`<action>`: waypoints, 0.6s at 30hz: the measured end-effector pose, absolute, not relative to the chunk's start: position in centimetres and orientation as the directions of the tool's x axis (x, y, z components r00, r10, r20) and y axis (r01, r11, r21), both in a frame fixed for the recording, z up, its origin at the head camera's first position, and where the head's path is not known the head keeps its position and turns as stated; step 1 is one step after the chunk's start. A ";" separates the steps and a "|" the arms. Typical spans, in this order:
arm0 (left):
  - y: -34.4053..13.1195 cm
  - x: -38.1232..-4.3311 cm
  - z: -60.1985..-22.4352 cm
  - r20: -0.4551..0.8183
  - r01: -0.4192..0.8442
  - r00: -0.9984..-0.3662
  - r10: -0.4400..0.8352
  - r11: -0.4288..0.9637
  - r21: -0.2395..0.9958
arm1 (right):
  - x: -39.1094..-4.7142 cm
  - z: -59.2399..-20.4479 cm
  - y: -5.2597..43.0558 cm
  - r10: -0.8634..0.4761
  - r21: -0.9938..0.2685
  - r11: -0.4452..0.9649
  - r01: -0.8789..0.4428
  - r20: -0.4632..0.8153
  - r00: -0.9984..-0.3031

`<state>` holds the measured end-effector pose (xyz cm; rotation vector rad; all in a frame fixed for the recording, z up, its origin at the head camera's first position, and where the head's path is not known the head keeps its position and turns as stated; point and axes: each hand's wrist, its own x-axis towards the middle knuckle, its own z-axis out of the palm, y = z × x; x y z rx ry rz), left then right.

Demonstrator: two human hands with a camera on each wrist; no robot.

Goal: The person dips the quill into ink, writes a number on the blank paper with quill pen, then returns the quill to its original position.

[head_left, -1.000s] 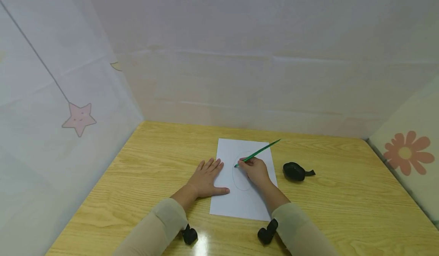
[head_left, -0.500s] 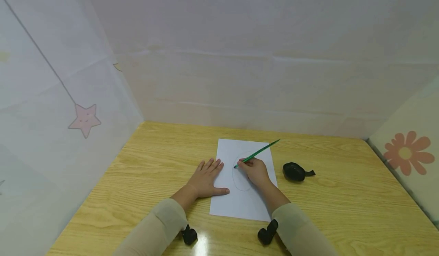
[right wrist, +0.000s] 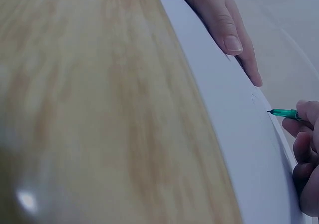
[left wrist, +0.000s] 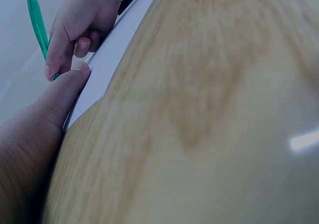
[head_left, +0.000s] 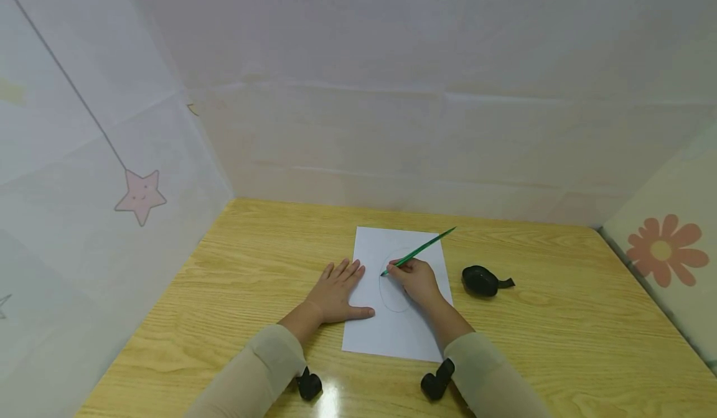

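Note:
A sheet of white paper (head_left: 386, 337) lies on the wooden table, bearing a thin oval outline (head_left: 396, 311). My right hand (head_left: 417, 279) pinches a green pen (head_left: 428, 244), its dark tip down at the oval's left side. In the right wrist view the pen's point (right wrist: 269, 111) meets the sheet near a faint curved line. My left hand (head_left: 335, 293) rests flat with fingers spread across the paper's left edge, thumb on the sheet. From the left wrist, that thumb (left wrist: 65, 87) appears just in front of the right hand (left wrist: 84, 20) and the pen (left wrist: 37, 17).
A black rounded object with a short strap (head_left: 480, 280) sits on the table (head_left: 560, 318) right of the paper. Small black devices (head_left: 309, 384) hang at both sleeve cuffs. Pale patterned cloth walls (head_left: 392, 144) stand behind and beside the table.
The pen tip has slid slightly down and left along the oval's left side, the right hand moving with it. The left hand and paper stay put.

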<state>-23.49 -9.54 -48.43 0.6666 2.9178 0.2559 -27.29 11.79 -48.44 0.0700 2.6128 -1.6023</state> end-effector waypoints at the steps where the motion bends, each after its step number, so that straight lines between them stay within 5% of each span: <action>1: -9.5 -23.5 -48.5 -0.096 0.417 -0.892 0.441 0.888 0.196 | -27.3 -48.4 11.8 0.000 -0.887 0.455 0.080 -0.089 -0.996; 18: -9.5 -23.9 -49.1 -0.097 0.413 -0.895 0.436 0.890 0.193 | -27.2 -48.8 12.6 -0.007 -0.926 0.374 0.051 -0.058 -0.998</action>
